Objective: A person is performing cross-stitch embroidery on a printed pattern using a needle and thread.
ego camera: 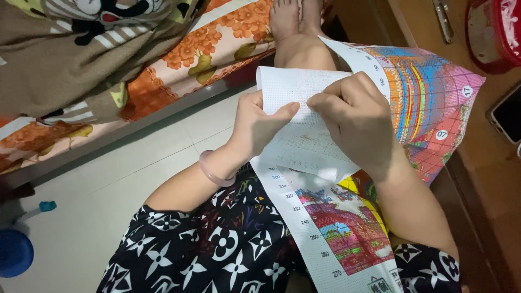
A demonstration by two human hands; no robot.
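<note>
**Head view: both hands on the folded cross-stitch cloth**

Your left hand pinches the white fold of the cross-stitch cloth over your lap; your right hand grips its upper edge, fingers curled shut. Keep the fabric taut — don't crumple the printed grid. Beside you lie a floral mattress and a phone; a blue bowl sits on the floor.

Matt woven cross-stitch cloth; glossy smooth floor tiles; smooth bangle.

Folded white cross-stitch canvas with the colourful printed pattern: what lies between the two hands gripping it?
In the head view, only a bare strip of the white canvas lies between the left hand and right hand.
</note>
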